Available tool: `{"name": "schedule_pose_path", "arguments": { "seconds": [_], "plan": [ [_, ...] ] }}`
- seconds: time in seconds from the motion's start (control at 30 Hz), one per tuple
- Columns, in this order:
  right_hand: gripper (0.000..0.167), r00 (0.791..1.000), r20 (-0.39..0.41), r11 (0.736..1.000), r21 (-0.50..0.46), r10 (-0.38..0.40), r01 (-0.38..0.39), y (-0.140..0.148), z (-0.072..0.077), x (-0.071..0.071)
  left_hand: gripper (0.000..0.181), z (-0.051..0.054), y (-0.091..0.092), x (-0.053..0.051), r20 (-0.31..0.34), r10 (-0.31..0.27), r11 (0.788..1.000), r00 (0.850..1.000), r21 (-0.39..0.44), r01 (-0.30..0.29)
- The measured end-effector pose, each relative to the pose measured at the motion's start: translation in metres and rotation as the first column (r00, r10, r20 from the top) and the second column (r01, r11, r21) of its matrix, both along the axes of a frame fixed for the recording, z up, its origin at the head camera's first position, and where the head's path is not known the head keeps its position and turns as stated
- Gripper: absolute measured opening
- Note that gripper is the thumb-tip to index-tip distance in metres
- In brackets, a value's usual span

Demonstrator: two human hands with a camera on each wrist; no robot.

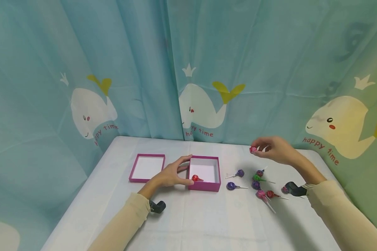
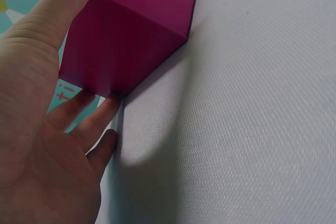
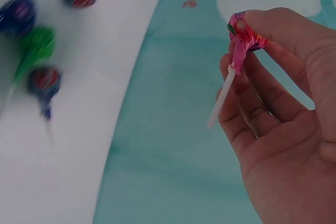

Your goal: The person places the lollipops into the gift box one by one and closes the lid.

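Note:
A magenta box (image 1: 204, 186) with a white inside stands on the table, a red lollipop (image 1: 195, 178) in its near left corner. My left hand (image 1: 170, 173) grips the box's left side, thumb at the near corner and fingers at the far one; the left wrist view shows the hand (image 2: 58, 124) against the magenta wall (image 2: 121, 40). Raised above the table's back right, my right hand (image 1: 276, 150) pinches a pink lollipop (image 1: 253, 150) by its wrapped head. In the right wrist view, thumb and fingers hold the pink head (image 3: 244, 32), its white stick pointing down.
The box's lid (image 1: 140, 180) lies left of my left hand, inside up. Right of the box lie several lollipops: purple (image 1: 230, 185), green (image 1: 257, 178), pink (image 1: 261, 194) and red (image 1: 270, 194); one is partly behind my right wrist camera (image 1: 296, 189). A whale-print curtain (image 1: 144, 69) hangs behind the table.

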State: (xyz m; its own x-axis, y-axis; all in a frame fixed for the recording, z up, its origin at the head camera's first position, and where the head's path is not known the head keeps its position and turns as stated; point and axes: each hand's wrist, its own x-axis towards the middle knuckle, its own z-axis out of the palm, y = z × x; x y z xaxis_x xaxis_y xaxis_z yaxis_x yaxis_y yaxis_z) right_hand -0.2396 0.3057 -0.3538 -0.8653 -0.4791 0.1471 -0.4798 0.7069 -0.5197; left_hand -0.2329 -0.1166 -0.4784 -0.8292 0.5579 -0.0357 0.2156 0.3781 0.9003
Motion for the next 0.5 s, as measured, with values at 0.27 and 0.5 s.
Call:
{"name": "schedule_pose_path", "arguments": {
  "seconds": [0.27, 0.5],
  "plan": [
    [0.015, 0.998, 0.035, 0.998, -0.036, 0.054, -0.052, -0.04, 0.011, -0.009, 0.098, 0.001, -0.001, 0.001, 0.005, 0.012, 1.0, 1.0, 0.002, -0.012],
    [0.018, 0.992, 0.092, 0.994, -0.08, 0.081, -0.074, -0.078, 0.008, -0.017, 0.098, 0.0, -0.001, 0.001, -0.006, 0.005, 1.0, 1.0, 0.0, -0.005]
  ]
}}
